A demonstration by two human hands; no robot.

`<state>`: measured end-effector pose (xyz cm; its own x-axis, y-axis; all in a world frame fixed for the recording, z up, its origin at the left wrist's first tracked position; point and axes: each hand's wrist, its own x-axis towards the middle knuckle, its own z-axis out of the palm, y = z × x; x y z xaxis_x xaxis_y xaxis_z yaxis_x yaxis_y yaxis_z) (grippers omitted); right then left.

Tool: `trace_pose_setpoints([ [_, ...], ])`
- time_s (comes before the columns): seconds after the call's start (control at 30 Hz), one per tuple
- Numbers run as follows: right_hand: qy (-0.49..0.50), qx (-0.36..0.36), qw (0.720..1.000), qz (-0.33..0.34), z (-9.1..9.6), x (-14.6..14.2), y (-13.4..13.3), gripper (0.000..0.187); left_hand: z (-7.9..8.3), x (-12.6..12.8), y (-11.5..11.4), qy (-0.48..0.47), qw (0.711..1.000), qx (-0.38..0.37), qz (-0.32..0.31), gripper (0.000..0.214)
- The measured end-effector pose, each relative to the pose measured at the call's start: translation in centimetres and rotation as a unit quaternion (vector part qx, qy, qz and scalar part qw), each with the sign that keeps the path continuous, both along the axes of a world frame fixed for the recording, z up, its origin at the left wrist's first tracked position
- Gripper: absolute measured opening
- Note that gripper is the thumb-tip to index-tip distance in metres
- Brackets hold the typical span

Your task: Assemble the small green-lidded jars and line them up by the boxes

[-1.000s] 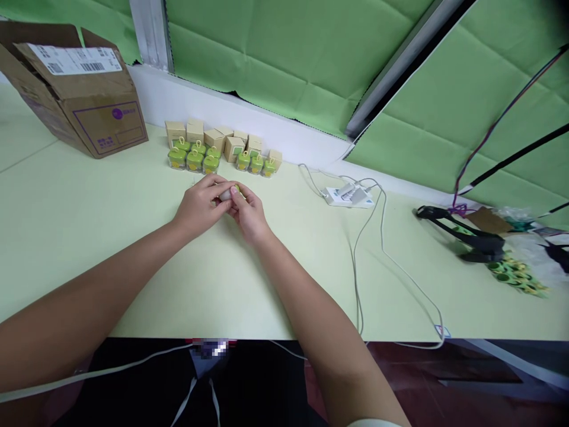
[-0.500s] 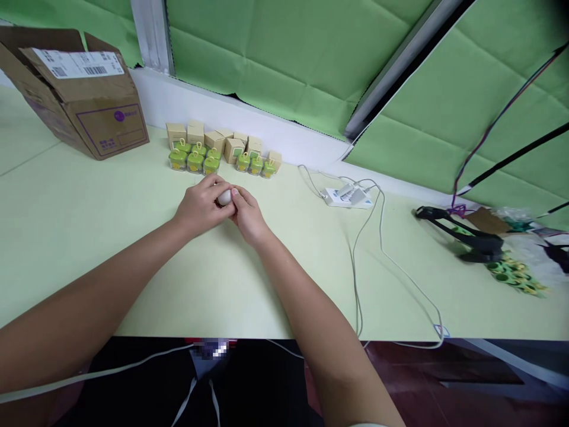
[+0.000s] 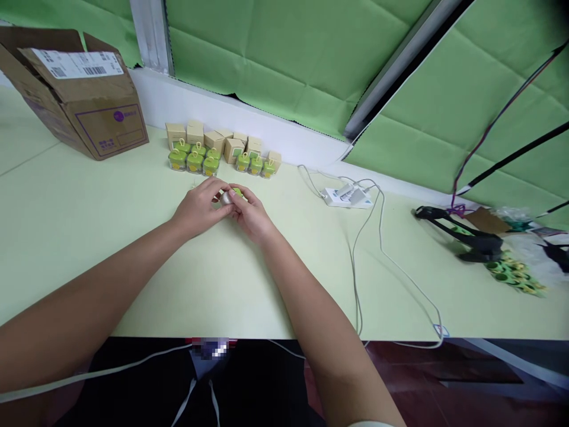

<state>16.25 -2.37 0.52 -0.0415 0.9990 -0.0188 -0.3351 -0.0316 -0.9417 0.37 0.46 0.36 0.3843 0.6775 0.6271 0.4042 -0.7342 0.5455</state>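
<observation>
Both of my hands meet over the table around one small pale, rounded object (image 3: pixel 226 198), with a bit of green lid (image 3: pixel 237 191) showing behind it. My left hand (image 3: pixel 201 209) is closed with its fingers against the pale object's left side. From the right, my right hand (image 3: pixel 252 217) grips it, thumb across the top. My fingers hide most of its shape. Just beyond the hands stand several small clear containers with green lids (image 3: pixel 195 161) and looped handles, in a left group and a right row (image 3: pixel 255 165).
Small tan cardboard boxes (image 3: pixel 214 141) line the wall behind the containers. A large open carton (image 3: pixel 104 110) stands at the back left. To the right lie a white power strip (image 3: pixel 347 197) with loose cables, a black strap-like frame (image 3: pixel 462 234) and green-yellow pieces (image 3: pixel 515 274).
The hands have turned and loosened slightly around the held object. Its green part now shows by my right fingers, and the left fingers have opened a little.
</observation>
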Motion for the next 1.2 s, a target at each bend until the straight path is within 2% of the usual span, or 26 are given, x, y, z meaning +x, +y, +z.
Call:
trace_pose_setpoints([
  [0.13,-0.009,-0.029,0.998,-0.059,-0.5,0.8,0.8,0.037,0.0,-0.3,0.2,0.016,0.999,0.019,0.025,0.025],
  [0.23,-0.056,-0.047,0.989,-0.131,-0.9,1.4,1.3,0.038,0.0,-0.6,0.4,0.064,0.996,0.02,0.05,0.029],
  [0.3,-0.076,-0.05,0.984,-0.153,-1.0,1.6,1.5,0.04,-0.1,-0.7,0.7,0.103,0.992,0.012,0.07,0.035],
  [0.43,-0.091,-0.046,0.983,-0.152,-1.1,1.7,1.4,0.038,-0.6,-1.0,1.4,0.159,0.982,0.032,0.099,0.03],
  [0.57,-0.093,-0.044,0.984,-0.143,-1.1,1.6,1.4,0.038,-0.7,-1.2,1.6,0.217,0.971,0.041,0.088,0.024],
  [0.63,-0.093,-0.042,0.985,-0.137,-1.1,1.7,1.4,0.038,-0.6,-1.2,1.5,0.225,0.969,0.061,0.085,0.024],
  [0.73,-0.097,-0.041,0.986,-0.132,-1.1,1.6,1.5,0.037,-0.7,-1.0,1.2,0.213,0.966,0.091,0.112,0.025],
  [0.9,-0.1,-0.045,0.985,-0.136,-1.2,1.5,1.6,0.035,-1.0,-1.4,1.8,0.233,0.964,0.036,0.126,0.031],
  [1.07,-0.094,-0.04,0.986,-0.129,-1.3,1.7,1.6,0.039,-0.8,-1.7,2.1,0.284,0.951,0.053,0.113,0.035],
  [1.2,-0.093,-0.043,0.987,-0.128,-1.2,1.7,1.5,0.038,-0.2,-1.6,1.6,0.324,0.941,0.031,0.098,0.046],
])
